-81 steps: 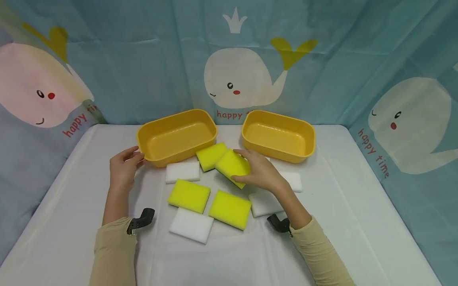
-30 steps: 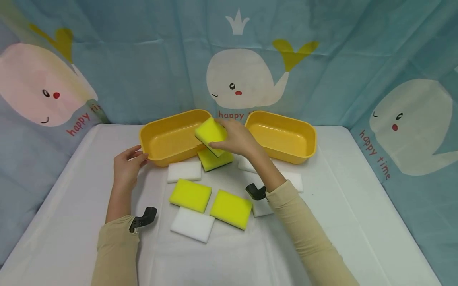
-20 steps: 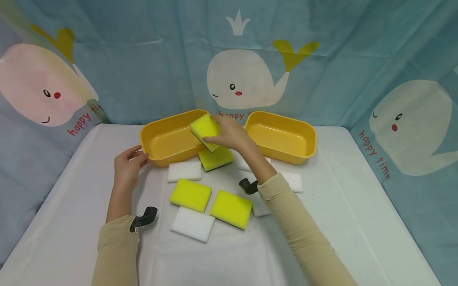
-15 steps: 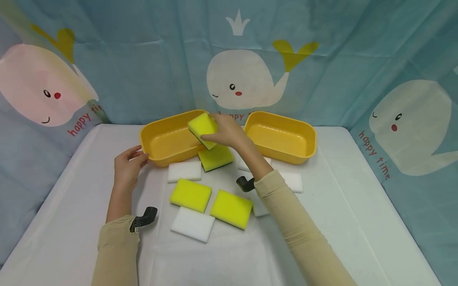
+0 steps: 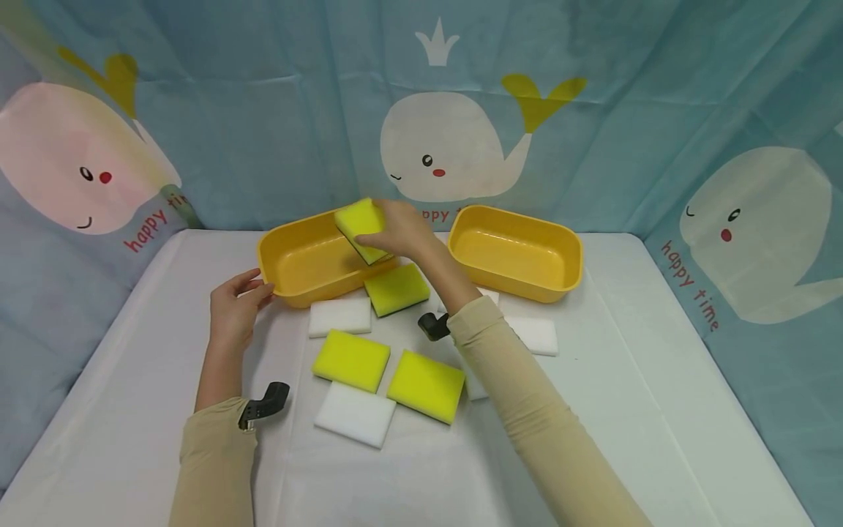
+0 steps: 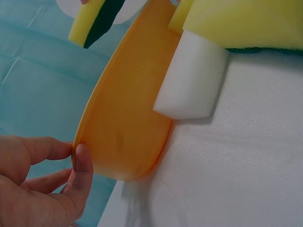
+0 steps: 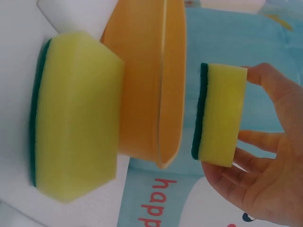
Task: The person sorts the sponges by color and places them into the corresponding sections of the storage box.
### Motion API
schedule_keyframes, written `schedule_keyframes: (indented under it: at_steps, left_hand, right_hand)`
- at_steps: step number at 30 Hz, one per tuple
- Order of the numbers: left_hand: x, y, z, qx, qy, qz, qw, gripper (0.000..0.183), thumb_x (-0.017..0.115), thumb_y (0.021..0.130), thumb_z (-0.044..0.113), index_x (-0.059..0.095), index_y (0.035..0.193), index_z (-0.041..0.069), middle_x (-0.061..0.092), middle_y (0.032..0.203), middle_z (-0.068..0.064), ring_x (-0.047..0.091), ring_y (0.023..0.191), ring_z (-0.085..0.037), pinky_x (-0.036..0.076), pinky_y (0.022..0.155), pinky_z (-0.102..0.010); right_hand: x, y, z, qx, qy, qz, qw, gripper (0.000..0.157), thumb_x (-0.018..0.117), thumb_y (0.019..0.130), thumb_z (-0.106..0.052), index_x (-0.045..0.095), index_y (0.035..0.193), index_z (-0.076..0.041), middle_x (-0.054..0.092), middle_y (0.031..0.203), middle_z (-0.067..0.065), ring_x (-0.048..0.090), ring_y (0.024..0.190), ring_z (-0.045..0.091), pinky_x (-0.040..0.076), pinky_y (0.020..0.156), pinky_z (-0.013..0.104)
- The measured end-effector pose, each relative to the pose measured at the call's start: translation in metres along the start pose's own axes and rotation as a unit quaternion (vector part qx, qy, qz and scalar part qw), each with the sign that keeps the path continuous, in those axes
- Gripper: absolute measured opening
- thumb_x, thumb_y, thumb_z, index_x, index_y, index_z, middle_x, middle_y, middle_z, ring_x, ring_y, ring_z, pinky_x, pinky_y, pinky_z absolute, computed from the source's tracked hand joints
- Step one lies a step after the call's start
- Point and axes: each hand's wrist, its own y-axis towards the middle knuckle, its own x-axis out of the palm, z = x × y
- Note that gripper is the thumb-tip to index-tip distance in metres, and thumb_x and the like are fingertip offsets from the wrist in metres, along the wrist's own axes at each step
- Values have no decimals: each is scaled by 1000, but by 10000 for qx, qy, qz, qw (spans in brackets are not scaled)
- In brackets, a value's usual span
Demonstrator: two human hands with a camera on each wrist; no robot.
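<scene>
At the left end of the left yellow tub [image 5: 306, 265], my left hand [image 5: 232, 311] pinches the rim between thumb and fingers, plain in the left wrist view. My right hand [image 5: 407, 230] grips a yellow sponge [image 5: 360, 225] with a dark green scouring side [image 7: 200, 113], fingers and thumb on opposite edges. It holds this sponge tilted above the tub's right end, apart from the rim in the right wrist view. Another yellow sponge [image 5: 396, 289] lies against that tub's front, and a white sponge [image 5: 339, 317] lies beside it.
A second yellow tub [image 5: 514, 250] stands at the back right. Two yellow sponges, one nearer left [image 5: 351, 359] and one nearer right [image 5: 426, 386], lie mid-table. Several white sponges [image 5: 356, 414] lie around them, some partly behind the right sleeve [image 5: 520, 395]. A whale-print curtain [image 5: 316, 124] hangs behind.
My right hand has lifted the yellow sponge off the table and carried it left and back, over the left tub. My left hand keeps its hold on the rim.
</scene>
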Motion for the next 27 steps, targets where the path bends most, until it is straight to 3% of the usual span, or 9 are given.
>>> schedule_keyframes:
  at_steps: [17, 27]
  left_hand:
    - [-1, 0, 0, -49, -241, -38, 9997, 58, 63, 104, 4, 46, 160, 5, 47, 108, 2, 60, 87, -5, 56, 76, -8]
    - [0, 1, 1, -95, -221, -15, 9997, 58, 63, 104, 5, 46, 159, 6, 47, 108, 2, 60, 89, -6, 55, 75, -7]
  right_hand:
    - [13, 21, -10, 373, -78, 115, 9992, 82, 72, 98, -47, 38, 163, -10, 59, 145, 8, 59, 118, 22, 53, 100, 36]
    - [30, 24, 2, 498, -86, 268, 9984, 82, 71, 99, -47, 37, 163, -8, 50, 160, 10, 51, 143, 26, 45, 119, 39]
